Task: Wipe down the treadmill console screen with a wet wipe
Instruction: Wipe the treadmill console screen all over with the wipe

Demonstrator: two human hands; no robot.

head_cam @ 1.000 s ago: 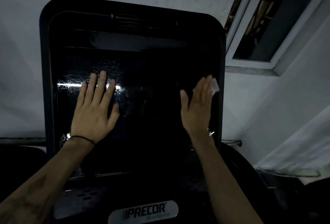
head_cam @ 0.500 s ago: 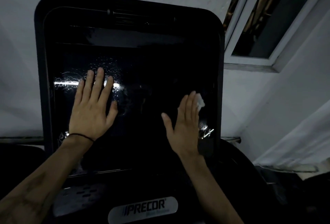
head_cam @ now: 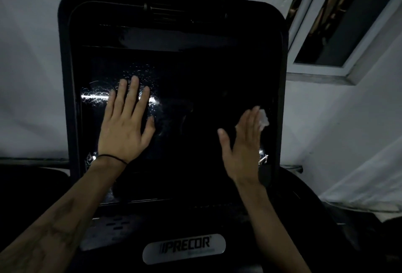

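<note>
Head view: our left hand (head_cam: 125, 129) lies flat, fingers spread, on the screen (head_cam: 195, 98); our right hand (head_cam: 243, 150), fingers straight, presses the wipe (head_cam: 263, 118) against the screen's right edge.

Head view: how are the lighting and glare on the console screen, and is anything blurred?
Head view: dim overall; the screen is nearly black, with a bright glare streak beside the left hand; the right hand and wipe look slightly motion-blurred.
</note>
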